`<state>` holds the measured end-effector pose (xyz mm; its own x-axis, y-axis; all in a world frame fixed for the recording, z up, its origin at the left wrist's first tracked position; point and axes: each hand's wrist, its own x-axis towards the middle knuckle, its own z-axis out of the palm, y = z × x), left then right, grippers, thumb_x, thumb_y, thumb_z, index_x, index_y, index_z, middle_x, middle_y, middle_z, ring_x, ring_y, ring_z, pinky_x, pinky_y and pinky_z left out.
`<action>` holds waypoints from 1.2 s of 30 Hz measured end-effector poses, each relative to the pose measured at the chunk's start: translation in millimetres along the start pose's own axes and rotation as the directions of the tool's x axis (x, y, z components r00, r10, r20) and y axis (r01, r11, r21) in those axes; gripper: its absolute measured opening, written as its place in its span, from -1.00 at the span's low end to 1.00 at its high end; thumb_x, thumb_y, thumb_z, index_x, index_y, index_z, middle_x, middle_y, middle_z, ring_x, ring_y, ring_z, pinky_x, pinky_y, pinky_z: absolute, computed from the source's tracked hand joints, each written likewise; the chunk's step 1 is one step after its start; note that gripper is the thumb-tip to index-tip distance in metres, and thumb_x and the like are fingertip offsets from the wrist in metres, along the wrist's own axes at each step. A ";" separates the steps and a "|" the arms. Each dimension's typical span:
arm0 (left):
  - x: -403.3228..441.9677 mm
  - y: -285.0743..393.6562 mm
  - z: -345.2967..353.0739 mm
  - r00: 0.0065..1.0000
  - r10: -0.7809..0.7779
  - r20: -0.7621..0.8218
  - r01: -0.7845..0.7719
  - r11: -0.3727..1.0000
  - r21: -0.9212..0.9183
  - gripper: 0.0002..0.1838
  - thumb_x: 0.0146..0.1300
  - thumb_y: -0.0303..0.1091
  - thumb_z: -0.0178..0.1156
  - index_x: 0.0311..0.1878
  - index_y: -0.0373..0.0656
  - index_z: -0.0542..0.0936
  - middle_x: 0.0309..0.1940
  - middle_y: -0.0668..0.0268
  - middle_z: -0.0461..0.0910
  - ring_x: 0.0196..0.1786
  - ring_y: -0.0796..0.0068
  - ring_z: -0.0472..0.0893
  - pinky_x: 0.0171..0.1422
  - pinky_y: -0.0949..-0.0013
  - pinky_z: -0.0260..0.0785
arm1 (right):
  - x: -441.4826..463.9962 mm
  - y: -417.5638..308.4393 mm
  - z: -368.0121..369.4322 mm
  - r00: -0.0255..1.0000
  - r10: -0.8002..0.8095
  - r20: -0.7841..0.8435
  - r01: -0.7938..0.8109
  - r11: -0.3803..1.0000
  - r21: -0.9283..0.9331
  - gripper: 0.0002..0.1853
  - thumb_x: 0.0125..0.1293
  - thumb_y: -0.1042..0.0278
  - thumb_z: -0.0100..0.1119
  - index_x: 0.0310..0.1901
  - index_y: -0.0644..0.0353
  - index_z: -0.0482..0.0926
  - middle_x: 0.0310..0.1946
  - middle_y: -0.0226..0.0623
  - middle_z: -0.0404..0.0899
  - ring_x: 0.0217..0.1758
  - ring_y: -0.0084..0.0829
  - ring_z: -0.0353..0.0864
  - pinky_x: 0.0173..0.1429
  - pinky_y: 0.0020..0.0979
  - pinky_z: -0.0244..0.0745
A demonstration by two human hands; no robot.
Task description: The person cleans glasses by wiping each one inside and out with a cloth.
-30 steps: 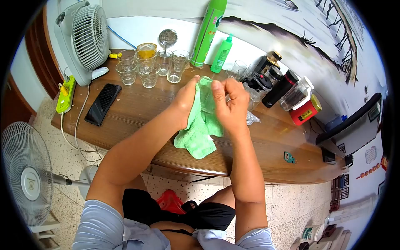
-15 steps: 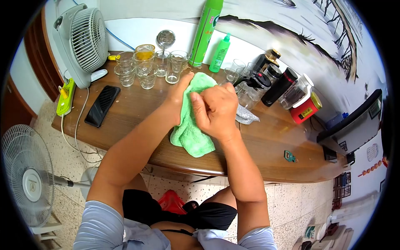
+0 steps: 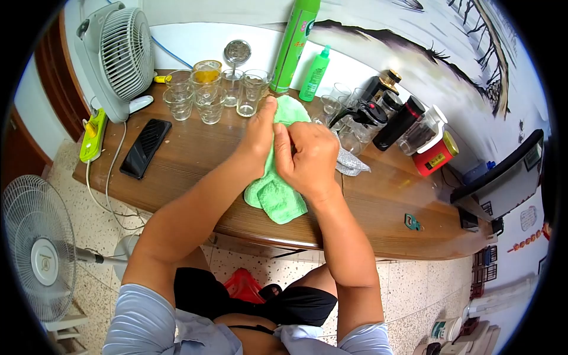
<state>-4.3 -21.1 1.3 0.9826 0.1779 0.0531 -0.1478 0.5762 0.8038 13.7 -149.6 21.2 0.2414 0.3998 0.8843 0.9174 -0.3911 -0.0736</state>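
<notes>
A light green towel [image 3: 277, 200] hangs bunched between my two hands above the near part of the wooden table. My left hand [image 3: 260, 135] grips it from the left side, thumb pointing up, with its fingers hidden behind the cloth. Curled closed, my right hand [image 3: 309, 155] presses into the towel from the right. Whether anything is wrapped inside the cloth cannot be seen. Beyond my left hand stand several clear drinking glasses [image 3: 209, 106]. Right of my right hand lies a silvery packet [image 3: 352, 164], beside a glass pot with a black lid [image 3: 368, 113].
A black phone [image 3: 145, 148], a green power strip [image 3: 93, 136] and a box fan [image 3: 121, 56] are at the left. A tall green can [image 3: 294, 47] and a green pump bottle [image 3: 314, 75] stand at the back. Right are a black flask [image 3: 397, 125] and a red tin [image 3: 435, 155].
My left hand has shifted slightly right and up, closer to my right hand. The towel's top is more bunched between them. The table items stay in place.
</notes>
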 end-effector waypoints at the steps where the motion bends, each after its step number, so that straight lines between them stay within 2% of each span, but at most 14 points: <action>1: -1.7 6.2 -2.5 0.999 -0.025 0.024 0.026 0.997 -0.069 -0.48 0.70 0.14 -0.06 0.11 -0.13 0.65 -0.09 0.25 0.71 -0.05 0.40 0.71 0.08 0.24 0.59 | 0.2 -2.7 -0.5 1.000 -0.024 -0.008 0.024 0.999 0.034 -0.63 0.35 0.34 0.39 -0.58 0.15 0.48 -0.66 -0.24 0.46 -0.59 -0.11 0.48 -0.41 -0.13 0.34; 5: 4.2 3.7 -14.2 0.964 -0.194 0.180 0.234 0.944 -0.233 -0.51 0.66 0.12 0.01 0.08 -0.13 0.68 -0.08 0.23 0.74 -0.06 0.34 0.74 0.09 0.19 0.62 | 0.9 -5.5 -4.1 0.995 -0.076 -0.072 0.084 0.990 0.110 -0.66 0.31 0.39 0.42 -0.57 0.15 0.49 -0.67 -0.26 0.44 -0.61 -0.13 0.47 -0.42 -0.14 0.36; 7: 12.0 -5.5 -16.5 0.946 -0.256 0.199 0.294 0.936 -0.195 -0.52 0.66 0.11 0.03 0.07 -0.13 0.68 -0.07 0.24 0.74 -0.05 0.34 0.74 0.09 0.18 0.63 | 1.7 -1.4 -7.6 0.992 -0.046 -0.114 0.061 0.990 0.126 -0.67 0.30 0.39 0.42 -0.57 0.16 0.50 -0.66 -0.24 0.44 -0.61 -0.12 0.47 -0.43 -0.13 0.36; 9: 7.2 -16.5 -13.3 0.956 -0.192 0.223 0.220 0.970 -0.104 -0.51 0.68 0.12 0.02 0.13 -0.13 0.66 -0.06 0.23 0.72 -0.04 0.37 0.73 0.09 0.24 0.63 | 3.2 8.5 -8.5 0.986 0.002 -0.168 0.013 0.996 0.088 -0.67 0.34 0.41 0.40 -0.56 0.17 0.49 -0.66 -0.21 0.43 -0.61 -0.10 0.47 -0.46 -0.13 0.34; 12: -9.8 -15.5 12.6 0.985 -0.155 0.074 0.150 0.986 0.077 -0.43 0.72 0.18 -0.07 0.23 -0.17 0.62 0.02 0.26 0.68 0.04 0.45 0.70 0.10 0.28 0.62 | 5.6 18.7 -12.8 0.974 0.054 -0.221 -0.062 0.998 -0.029 -0.64 0.39 0.42 0.36 -0.56 0.17 0.46 -0.66 -0.19 0.42 -0.61 -0.07 0.46 -0.49 -0.14 0.32; 16: -1.9 -26.6 8.5 0.980 0.161 0.113 -0.186 0.945 0.268 -0.41 0.76 0.16 -0.18 0.19 -0.19 0.62 -0.01 0.28 0.66 -0.01 0.54 0.64 0.12 0.36 0.55 | 4.8 18.2 -9.7 0.982 0.137 -0.130 -0.142 0.989 -0.030 -0.62 0.39 0.39 0.36 -0.58 0.16 0.45 -0.66 -0.19 0.43 -0.62 -0.06 0.46 -0.48 -0.11 0.34; 19: 4.1 -17.5 -0.6 0.992 0.127 0.019 -0.128 0.957 0.259 -0.43 0.77 0.14 -0.18 0.16 -0.17 0.62 -0.08 0.30 0.66 -0.05 0.54 0.63 0.10 0.34 0.54 | 1.2 7.1 -1.7 0.994 0.102 -0.051 -0.101 0.995 0.013 -0.61 0.38 0.36 0.37 -0.59 0.16 0.45 -0.67 -0.18 0.44 -0.62 -0.06 0.47 -0.47 -0.10 0.35; 20: 6.6 -15.1 -5.8 0.990 0.130 0.060 -0.136 0.985 0.107 -0.45 0.75 0.14 -0.12 0.14 -0.16 0.63 -0.12 0.28 0.69 -0.06 0.49 0.67 0.07 0.33 0.56 | 0.4 1.5 -1.0 0.996 0.089 -0.028 -0.088 0.996 0.031 -0.61 0.38 0.36 0.37 -0.59 0.16 0.45 -0.67 -0.18 0.44 -0.62 -0.06 0.48 -0.47 -0.09 0.35; 23: 1.9 6.8 -2.5 0.999 -0.013 0.036 0.016 0.996 -0.087 -0.40 0.71 0.20 -0.12 0.05 -0.16 0.66 -0.09 0.22 0.71 -0.09 0.37 0.73 0.05 0.25 0.65 | 0.1 -3.8 -0.4 0.999 0.023 -0.024 -0.020 0.993 0.115 -0.62 0.36 0.37 0.38 -0.59 0.17 0.46 -0.66 -0.19 0.45 -0.62 -0.08 0.48 -0.47 -0.11 0.36; 24: 0.3 6.3 -7.2 0.988 -0.013 0.156 0.041 0.983 -0.179 -0.40 0.68 0.21 -0.09 0.09 -0.18 0.66 -0.05 0.19 0.72 -0.03 0.30 0.76 0.11 0.19 0.68 | -0.3 -3.6 -1.1 0.999 -0.004 -0.034 0.009 0.990 0.139 -0.63 0.35 0.38 0.39 -0.59 0.17 0.47 -0.66 -0.19 0.45 -0.62 -0.08 0.48 -0.47 -0.11 0.36; 27: 3.2 1.6 -3.9 0.980 -0.154 0.128 0.172 0.975 -0.142 -0.39 0.68 0.22 -0.09 0.15 -0.17 0.65 -0.04 0.19 0.72 -0.04 0.31 0.76 0.11 0.19 0.68 | 1.2 -3.2 -5.9 0.997 0.001 -0.080 0.014 0.984 0.178 -0.66 0.35 0.40 0.40 -0.57 0.18 0.51 -0.66 -0.20 0.45 -0.62 -0.09 0.49 -0.48 -0.13 0.35; 29: -1.3 -2.7 -4.1 0.972 -0.149 0.179 0.168 0.982 -0.092 -0.42 0.64 0.23 0.04 0.15 -0.16 0.66 -0.04 0.22 0.72 -0.03 0.35 0.74 0.15 0.19 0.63 | 1.6 0.9 -8.9 0.990 0.047 -0.133 -0.025 0.987 0.160 -0.68 0.36 0.41 0.40 -0.55 0.19 0.53 -0.66 -0.21 0.45 -0.62 -0.09 0.49 -0.49 -0.15 0.35; 32: -9.1 -12.2 9.5 0.974 -0.149 0.173 0.152 0.988 -0.006 -0.26 0.64 0.37 -0.06 0.30 -0.20 0.59 0.05 0.20 0.70 0.08 0.39 0.72 0.23 0.28 0.62 | 5.2 10.4 -11.3 0.969 0.096 -0.226 -0.085 0.995 0.057 -0.65 0.42 0.40 0.38 -0.54 0.19 0.52 -0.66 -0.21 0.44 -0.63 -0.13 0.47 -0.51 -0.18 0.32; 36: -8.2 -22.6 15.3 0.951 0.055 0.306 -0.091 0.990 0.105 -0.36 0.76 0.18 -0.19 0.39 -0.21 0.53 0.17 0.25 0.64 0.18 0.50 0.64 0.31 0.35 0.54 | 6.1 21.5 -12.5 0.964 0.143 -0.224 -0.161 0.985 -0.065 -0.58 0.46 0.34 0.36 -0.57 0.18 0.46 -0.67 -0.19 0.44 -0.64 -0.12 0.45 -0.52 -0.16 0.32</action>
<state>-7.3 -47.8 -8.2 0.9602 -0.0431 0.2758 -0.2241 0.4702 0.8536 30.9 -165.9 30.8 0.2928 0.1438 0.9453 0.8441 -0.5032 -0.1849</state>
